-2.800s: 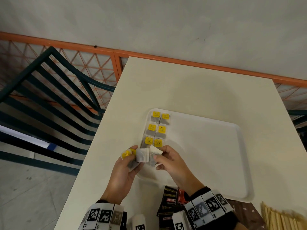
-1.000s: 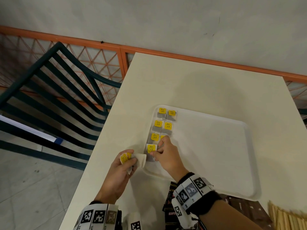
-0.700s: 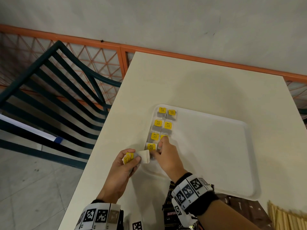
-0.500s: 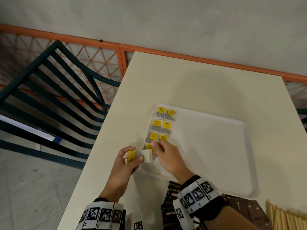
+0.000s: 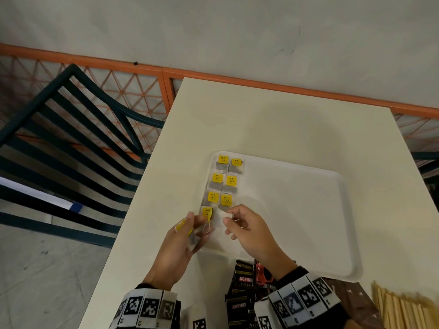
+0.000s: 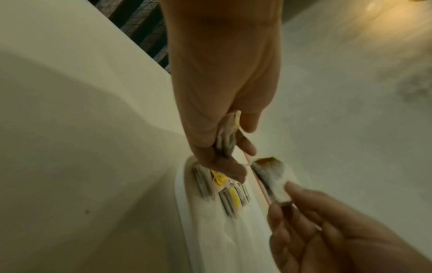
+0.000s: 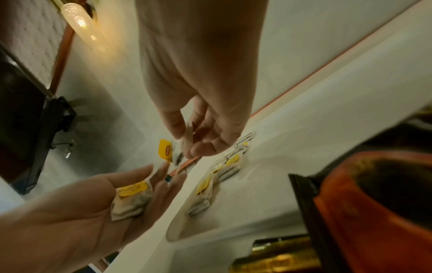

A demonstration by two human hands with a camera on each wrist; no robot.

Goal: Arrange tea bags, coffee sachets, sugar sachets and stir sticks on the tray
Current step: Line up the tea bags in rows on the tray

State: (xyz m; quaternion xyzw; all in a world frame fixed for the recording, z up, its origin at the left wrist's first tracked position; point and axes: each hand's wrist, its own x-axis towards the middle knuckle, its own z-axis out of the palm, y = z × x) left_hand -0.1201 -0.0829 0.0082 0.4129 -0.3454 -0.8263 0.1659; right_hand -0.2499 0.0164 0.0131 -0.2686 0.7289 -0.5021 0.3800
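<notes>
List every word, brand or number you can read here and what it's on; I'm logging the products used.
"KOPIKO": on the dark coffee sachets at the table's near edge, twice.
"SUPE...": cut off, under the upper KOPIKO.
Red logo on the yellow tea bag tag: too blurred to read.
Marks on the tags of the tea bags on the tray: too small.
Wristbands: square code patterns, no words.

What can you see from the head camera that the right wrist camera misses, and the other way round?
Only the head view shows the whole white tray, the stir sticks and the dark green chair.
Only the right wrist view shows tea bags lying in the left hand and a wall lamp.
Both show the right hand pinching a tea bag.
</notes>
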